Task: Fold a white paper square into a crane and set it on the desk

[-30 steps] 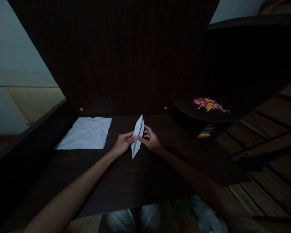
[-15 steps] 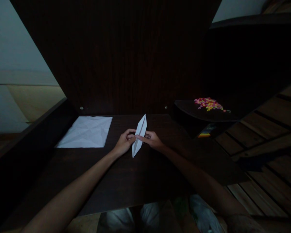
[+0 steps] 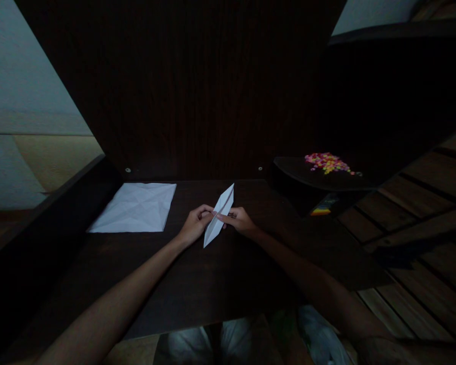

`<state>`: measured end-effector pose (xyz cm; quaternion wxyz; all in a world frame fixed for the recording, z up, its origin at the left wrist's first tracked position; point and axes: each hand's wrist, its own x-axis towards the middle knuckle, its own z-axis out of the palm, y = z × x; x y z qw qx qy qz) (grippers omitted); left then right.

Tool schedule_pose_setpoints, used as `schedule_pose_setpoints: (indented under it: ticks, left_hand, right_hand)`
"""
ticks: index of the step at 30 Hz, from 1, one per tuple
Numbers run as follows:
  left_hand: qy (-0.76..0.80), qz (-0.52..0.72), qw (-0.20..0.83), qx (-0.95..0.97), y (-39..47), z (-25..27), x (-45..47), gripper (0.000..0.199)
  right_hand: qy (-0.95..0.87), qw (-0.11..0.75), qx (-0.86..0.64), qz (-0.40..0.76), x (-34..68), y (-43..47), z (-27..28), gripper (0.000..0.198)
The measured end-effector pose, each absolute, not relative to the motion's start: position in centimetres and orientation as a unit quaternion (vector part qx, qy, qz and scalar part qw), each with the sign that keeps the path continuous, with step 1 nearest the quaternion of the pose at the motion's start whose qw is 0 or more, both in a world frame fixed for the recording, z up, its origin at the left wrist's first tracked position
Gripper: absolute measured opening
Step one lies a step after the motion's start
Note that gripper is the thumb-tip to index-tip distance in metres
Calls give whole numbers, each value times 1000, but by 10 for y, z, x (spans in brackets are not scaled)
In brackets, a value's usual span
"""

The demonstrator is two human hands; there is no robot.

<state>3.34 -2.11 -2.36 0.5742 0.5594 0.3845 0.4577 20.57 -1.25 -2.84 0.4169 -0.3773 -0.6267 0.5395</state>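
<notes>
"Two to log, left hand (image 3: 193,224) and right hand (image 3: 242,221). State?"

"Both pinching folded white paper (image 3: 222,202), thumbs near its middle, over the counter (image 3: 182,289). Counter contact unclear."

"How far along?"

"Pointed ends, lengthwise slit formed. Creased white sheet (image 3: 134,210) lies flat, left side, not folded up. Remaining folds: can't tell."

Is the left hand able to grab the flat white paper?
Probably yes: nothing visible lies between the left hand and the flat white paper to its left. That hand holds the folded paper, though, so it would likely have to let go first.
</notes>
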Motion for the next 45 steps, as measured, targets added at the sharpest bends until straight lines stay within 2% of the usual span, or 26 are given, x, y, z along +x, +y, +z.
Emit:
schedule_pose_setpoints:
  ticks: [20,31,45]
  left_hand:
    - [374,440,608,545,-29,-15,36,34]
    - [416,488,567,517,-25,-23,37,41]
    - [431,488,516,557,-28,-22,39,39]
  right_hand:
    - [-609,416,-389,552,208,-12,-30,36]
    - [-678,410,-399,462,209,-11,-29,53]
    - [-651,433,-394,483,209,-11,-28,46]
